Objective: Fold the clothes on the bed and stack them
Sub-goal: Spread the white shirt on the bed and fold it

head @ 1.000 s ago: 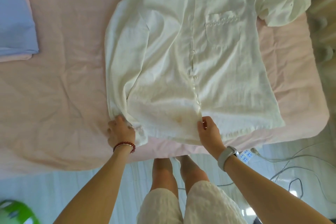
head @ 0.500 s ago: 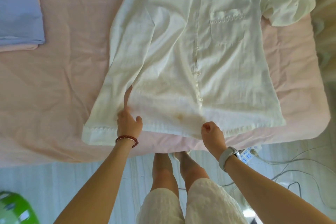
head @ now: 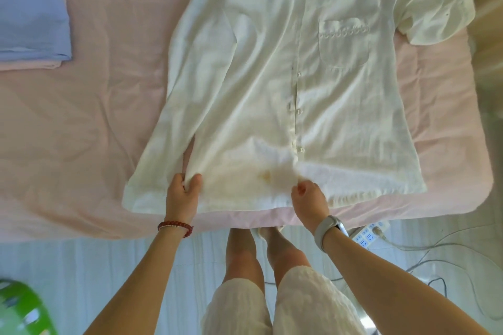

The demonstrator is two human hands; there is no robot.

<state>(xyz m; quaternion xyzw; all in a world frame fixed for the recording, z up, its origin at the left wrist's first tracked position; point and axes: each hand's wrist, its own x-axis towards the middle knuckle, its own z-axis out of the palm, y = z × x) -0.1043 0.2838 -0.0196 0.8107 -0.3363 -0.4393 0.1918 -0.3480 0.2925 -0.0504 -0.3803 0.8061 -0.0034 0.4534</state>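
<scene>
A white button-up shirt (head: 285,84) lies front-up on the pink bed (head: 81,122), collar away from me, hem at the near edge. Its long left sleeve lies along the shirt's left side; the other sleeve is bunched at the top right. My left hand (head: 183,192) pinches the shirt's lower left side seam between thumb and fingers. My right hand (head: 309,197) grips the hem at the button placket, fingers curled; it is slightly blurred. A folded stack, blue cloth (head: 30,8) on pink, sits at the far left of the bed.
The bed's near edge runs just below the hem. On the floor to the right lie a white power strip (head: 368,234) and loose cables (head: 441,261). A green object (head: 19,310) sits at the bottom left.
The left sleeve has been spread out to the lower left, away from the shirt body. My left hand moved right onto the side seam; my right hand stays at the hem's middle.
</scene>
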